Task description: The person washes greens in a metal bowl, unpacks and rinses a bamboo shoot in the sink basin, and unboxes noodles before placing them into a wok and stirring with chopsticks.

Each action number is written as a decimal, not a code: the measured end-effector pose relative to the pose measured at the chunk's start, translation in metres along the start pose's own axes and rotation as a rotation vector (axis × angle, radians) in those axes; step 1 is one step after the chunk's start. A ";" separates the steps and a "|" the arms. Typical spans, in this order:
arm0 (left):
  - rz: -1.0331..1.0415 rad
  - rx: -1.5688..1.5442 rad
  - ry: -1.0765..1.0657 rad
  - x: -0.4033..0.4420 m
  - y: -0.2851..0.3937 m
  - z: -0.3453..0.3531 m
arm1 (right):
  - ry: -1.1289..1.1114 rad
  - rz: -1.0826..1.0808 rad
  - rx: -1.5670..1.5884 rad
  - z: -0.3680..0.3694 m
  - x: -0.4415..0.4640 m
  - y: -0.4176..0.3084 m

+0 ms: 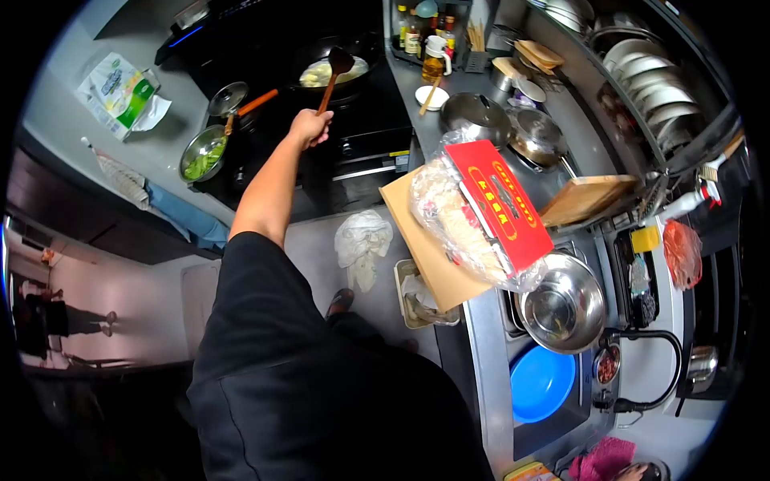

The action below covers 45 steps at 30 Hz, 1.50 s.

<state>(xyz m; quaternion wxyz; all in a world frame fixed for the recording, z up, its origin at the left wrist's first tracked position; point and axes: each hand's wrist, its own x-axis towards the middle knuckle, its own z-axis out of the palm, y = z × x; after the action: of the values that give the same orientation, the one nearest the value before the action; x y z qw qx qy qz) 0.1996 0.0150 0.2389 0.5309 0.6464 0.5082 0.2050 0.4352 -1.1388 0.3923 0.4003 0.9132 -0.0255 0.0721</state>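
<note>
My left hand (pixel 311 129), at the end of a bare forearm, is closed around the handle of a brown spatula (pixel 341 60). The spatula's broad head is over a dark wok (pixel 367 80) on the black stove. Pale yellowish food (pixel 316 74) lies in the wok, partly behind the spatula. To the left of the hand are a metal bowl of green vegetables (pixel 202 155) and a small lidded pan (pixel 228 98) with an orange handle. My right hand is not in view.
A red box and plastic-wrapped package (pixel 501 206) sit on cardboard at the counter edge, above a bin (pixel 407 294). Pans (pixel 475 119) stand behind. Right: a steel bowl (pixel 563 305), a blue basin (pixel 543 383), a black faucet (pixel 670 341). A whitish cloth (pixel 362 240) lies on the floor.
</note>
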 end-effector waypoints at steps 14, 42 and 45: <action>0.036 -0.037 -0.016 0.047 -0.018 -0.019 | 0.258 0.032 -0.149 -0.129 -0.047 -0.024; -0.037 -0.661 -0.436 0.039 -0.051 -0.246 | 0.801 -0.473 1.120 -0.767 -0.071 -0.457; -0.067 -0.634 -0.382 0.028 -0.047 -0.265 | 0.806 -0.752 1.019 -0.854 -0.057 -0.586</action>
<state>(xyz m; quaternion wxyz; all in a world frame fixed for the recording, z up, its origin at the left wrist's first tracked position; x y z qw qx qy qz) -0.0232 0.1626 0.2826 0.7964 0.4595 0.3320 0.2108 0.3449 -0.1149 0.5288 -0.0961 0.8355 0.4734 0.2620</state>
